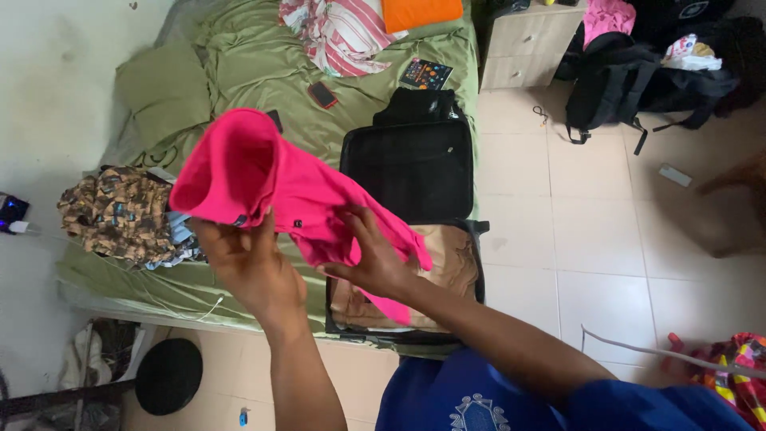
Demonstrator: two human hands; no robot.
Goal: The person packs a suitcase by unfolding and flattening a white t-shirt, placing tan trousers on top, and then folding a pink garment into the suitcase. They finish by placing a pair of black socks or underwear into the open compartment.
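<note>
Both hands, left (254, 267) and right (373, 257), grip a bright pink garment (271, 183), bunched and half-rolled, above the open suitcase (408, 172).

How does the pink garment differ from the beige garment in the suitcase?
The pink garment is bright and held up in both hands, left hand and right hand; the beige garment is pale and lies flat in the open suitcase. The pink one is bunched; the beige one looks folded. Both are plain cloth.
</note>
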